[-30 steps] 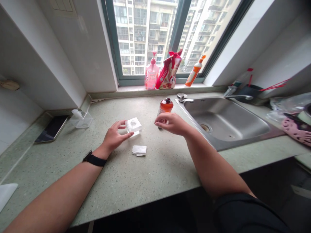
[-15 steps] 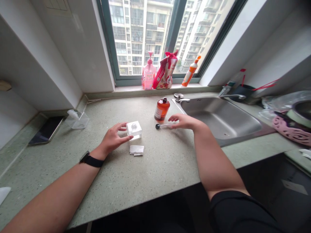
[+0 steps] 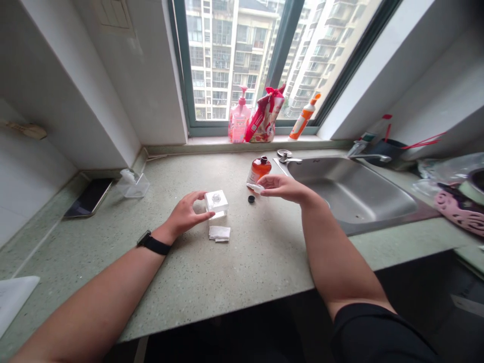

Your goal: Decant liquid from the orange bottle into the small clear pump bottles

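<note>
head view: the left hand (image 3: 190,213) grips the clear square container (image 3: 217,202) on the counter (image 3: 181,292); the right hand (image 3: 282,188) pinches a small whitish piece (image 3: 256,188), partly covering the amber bottle (image 3: 257,170). black cap (image 3: 251,199) and folded tissue (image 3: 220,233) lie near.

The bottle (image 3: 260,168) stands behind the cap (image 3: 251,199); the folded tissue (image 3: 220,233) lies before the box (image 3: 217,203), left of the sink (image 3: 363,194).
</note>
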`<state>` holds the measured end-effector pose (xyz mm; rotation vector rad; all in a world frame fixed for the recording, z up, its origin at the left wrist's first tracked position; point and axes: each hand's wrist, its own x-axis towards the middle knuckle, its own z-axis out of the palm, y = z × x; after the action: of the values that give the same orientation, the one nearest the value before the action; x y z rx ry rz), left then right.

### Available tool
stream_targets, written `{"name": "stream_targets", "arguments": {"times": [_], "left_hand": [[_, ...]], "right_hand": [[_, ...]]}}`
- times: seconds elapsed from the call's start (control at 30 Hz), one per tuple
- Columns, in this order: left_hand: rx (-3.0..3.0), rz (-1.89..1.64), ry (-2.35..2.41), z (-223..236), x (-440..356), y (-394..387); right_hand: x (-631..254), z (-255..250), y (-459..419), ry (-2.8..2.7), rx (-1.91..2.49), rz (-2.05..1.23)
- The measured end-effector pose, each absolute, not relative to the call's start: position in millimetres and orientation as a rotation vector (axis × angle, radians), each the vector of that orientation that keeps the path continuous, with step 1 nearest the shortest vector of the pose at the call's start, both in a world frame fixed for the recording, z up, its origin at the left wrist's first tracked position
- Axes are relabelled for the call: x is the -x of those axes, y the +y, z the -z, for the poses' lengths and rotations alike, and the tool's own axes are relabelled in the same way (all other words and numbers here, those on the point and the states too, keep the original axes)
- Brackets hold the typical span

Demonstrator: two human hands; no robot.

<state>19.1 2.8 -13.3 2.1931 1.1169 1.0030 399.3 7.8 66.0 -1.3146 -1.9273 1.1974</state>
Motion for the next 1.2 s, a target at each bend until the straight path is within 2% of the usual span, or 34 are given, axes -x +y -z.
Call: {"name": "stream_targets", "arguments": {"times": [0.2,0.33,0.43,0.67,0.83,1.07,1.2], "left_hand": [[-2.2,-0.968,1.113,11,-20,1],[-2.203,-0.958,1.111,10,-19,-2],[-2.193,-0.983,1.111,10,-19,-3],[-2.189,-0.997,1.133,7,-20,-3],[-2.202,-0.993,1.14,6,-20,-3],[-2.209,-0.995,1.119,7,-19,-2],[-2.186,-0.975,1.126,6,-20,-4]], "right_hand": [[-344,-99,25,-2.013,1.116,-1.189],[-318,-117,38,-2.118,1.076,-0.931],[-308,-119,44,-2.162,1.079,-0.801],[-323,-118,42,-2.24,1.165,-0.793],[-326,-126,35,-2.324,1.221,-0.635],[-313,-126,28,-2.453,1.125,-0.444],[-300,-122,25,-2.505,1.032,-0.479]]}}
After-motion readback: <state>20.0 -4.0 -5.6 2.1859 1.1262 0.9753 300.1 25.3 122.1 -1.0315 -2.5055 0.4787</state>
